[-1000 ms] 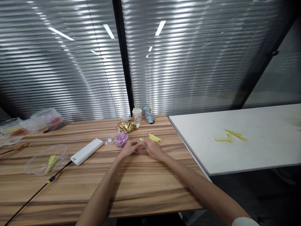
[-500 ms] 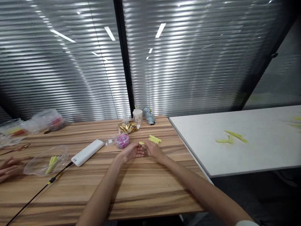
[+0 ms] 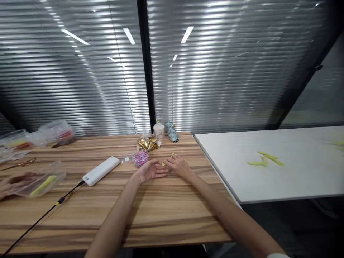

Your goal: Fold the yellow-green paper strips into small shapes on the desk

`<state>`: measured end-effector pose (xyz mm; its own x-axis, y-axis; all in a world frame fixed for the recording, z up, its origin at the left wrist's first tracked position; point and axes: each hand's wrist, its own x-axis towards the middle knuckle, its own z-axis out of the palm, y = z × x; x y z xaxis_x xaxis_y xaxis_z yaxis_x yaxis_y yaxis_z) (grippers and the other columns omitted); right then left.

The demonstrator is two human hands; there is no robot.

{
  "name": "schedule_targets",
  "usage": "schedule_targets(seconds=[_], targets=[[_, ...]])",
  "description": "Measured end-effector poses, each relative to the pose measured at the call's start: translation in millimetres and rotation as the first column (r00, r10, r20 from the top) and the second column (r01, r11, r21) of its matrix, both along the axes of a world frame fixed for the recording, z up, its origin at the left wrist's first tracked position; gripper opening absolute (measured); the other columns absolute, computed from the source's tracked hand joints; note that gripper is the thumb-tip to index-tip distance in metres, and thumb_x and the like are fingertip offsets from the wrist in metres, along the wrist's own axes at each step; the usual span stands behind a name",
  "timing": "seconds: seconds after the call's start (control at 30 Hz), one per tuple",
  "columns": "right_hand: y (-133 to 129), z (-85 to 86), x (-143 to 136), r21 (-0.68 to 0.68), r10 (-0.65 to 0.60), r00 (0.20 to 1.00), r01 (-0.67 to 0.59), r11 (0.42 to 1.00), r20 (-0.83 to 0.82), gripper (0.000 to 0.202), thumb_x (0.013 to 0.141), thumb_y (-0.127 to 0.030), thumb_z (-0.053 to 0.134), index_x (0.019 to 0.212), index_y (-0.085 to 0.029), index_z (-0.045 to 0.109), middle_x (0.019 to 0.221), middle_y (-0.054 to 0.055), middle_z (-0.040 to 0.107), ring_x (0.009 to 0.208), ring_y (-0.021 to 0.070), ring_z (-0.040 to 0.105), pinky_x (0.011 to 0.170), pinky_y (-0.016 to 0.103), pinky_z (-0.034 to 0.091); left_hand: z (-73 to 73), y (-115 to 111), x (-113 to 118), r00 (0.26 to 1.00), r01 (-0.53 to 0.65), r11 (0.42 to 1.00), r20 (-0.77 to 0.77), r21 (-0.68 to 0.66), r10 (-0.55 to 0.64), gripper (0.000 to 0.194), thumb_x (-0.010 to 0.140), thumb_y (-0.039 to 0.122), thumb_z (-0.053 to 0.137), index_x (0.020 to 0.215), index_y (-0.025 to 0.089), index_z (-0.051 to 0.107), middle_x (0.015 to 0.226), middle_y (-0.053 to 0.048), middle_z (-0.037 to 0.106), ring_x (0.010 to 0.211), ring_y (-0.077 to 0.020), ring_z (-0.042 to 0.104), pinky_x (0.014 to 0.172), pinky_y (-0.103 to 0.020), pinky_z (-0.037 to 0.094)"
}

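My left hand (image 3: pixel 150 170) lies on the wooden table (image 3: pixel 166 211) with its palm turned up and its fingers spread. Its fingertips almost meet my right hand (image 3: pixel 179 166). A small yellow piece (image 3: pixel 163 164) shows between the two hands, pinched at my right fingertips. My right hand covers most of a little pile of yellow strips (image 3: pixel 173 155). A small clear dish of pink and purple bands (image 3: pixel 140 158) stands just left of my left hand.
A gold bag (image 3: pixel 147 143), white cup (image 3: pixel 159 131) and grey-blue bundle (image 3: pixel 171 131) stand behind. A white power bank (image 3: pixel 101 171) with a black cable (image 3: pixel 40 218) lies left. Another person's hand (image 3: pixel 8 184) holds a clear container (image 3: pixel 40 179). The white table (image 3: pixel 295 179) carries yellow strips (image 3: pixel 264 159).
My left hand has turned palm up and spread its fingers, and my right hand slid over the yellow strips. At far left another person's hand came in and tilted the clear container.
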<state>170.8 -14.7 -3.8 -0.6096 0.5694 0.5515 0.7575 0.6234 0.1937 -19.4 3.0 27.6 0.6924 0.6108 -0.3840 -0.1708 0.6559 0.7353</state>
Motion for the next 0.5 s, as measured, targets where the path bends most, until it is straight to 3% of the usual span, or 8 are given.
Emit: schedule_targets(seconds=[0.2, 0.3, 0.37, 0.5], targets=[[-4.1, 0.2, -5.6, 0.0, -0.041, 0.999, 0.041, 0.999, -0.022, 0.026, 0.086, -0.016, 0.04, 0.11, -0.021, 0.05, 0.092, 0.006, 0.059, 0.091, 0.0204, 0.05, 0.084, 0.036, 0.038, 0.5, -4.4, 0.7, 0.999, -0.036, 0.99, -0.025, 0.138, 0.04, 0.015, 0.074, 0.029, 0.053, 0.076, 0.014, 0.058, 0.083, -0.009, 0.065, 0.094, -0.0227, 0.057, 0.088, -0.041, 0.039], [-5.8, -0.6, -8.4, -0.058, -0.024, 0.998, 0.02, 0.998, -0.061, 0.025, 0.087, -0.015, 0.038, 0.109, -0.018, 0.05, 0.09, 0.006, 0.06, 0.084, 0.0177, 0.053, 0.078, 0.03, 0.04, -1.0, -7.4, 3.8, 0.99, -0.078, 0.963, -0.093, 0.258, 0.105, 0.02, 0.073, 0.034, 0.056, 0.078, 0.015, 0.06, 0.084, -0.009, 0.065, 0.096, -0.0229, 0.056, 0.087, -0.039, 0.04], [-5.9, -2.5, -9.1, -0.125, -0.03, 0.993, 0.015, 0.992, -0.118, 0.024, 0.087, -0.014, 0.037, 0.107, -0.017, 0.05, 0.092, 0.006, 0.061, 0.083, 0.016, 0.054, 0.073, 0.026, 0.041, -3.1, -8.6, 7.3, 0.974, -0.117, 0.912, -0.135, 0.393, 0.183, 0.025, 0.071, 0.037, 0.057, 0.081, 0.015, 0.062, 0.092, -0.01, 0.064, 0.099, -0.0233, 0.054, 0.087, -0.037, 0.04], [-4.4, -6.6, -8.5, -0.261, -0.167, 0.958, 0.104, 0.96, -0.234, 0.024, 0.087, -0.015, 0.036, 0.105, -0.02, 0.052, 0.094, 0.005, 0.062, 0.081, 0.0149, 0.057, 0.068, 0.023, 0.041, -6.7, -9.3, 14.8, 0.916, -0.118, 0.728, -0.209, 0.675, 0.342, 0.031, 0.069, 0.04, 0.059, 0.085, 0.014, 0.066, 0.104, -0.011, 0.061, 0.104, -0.025, 0.05, 0.086, -0.035, 0.039]])
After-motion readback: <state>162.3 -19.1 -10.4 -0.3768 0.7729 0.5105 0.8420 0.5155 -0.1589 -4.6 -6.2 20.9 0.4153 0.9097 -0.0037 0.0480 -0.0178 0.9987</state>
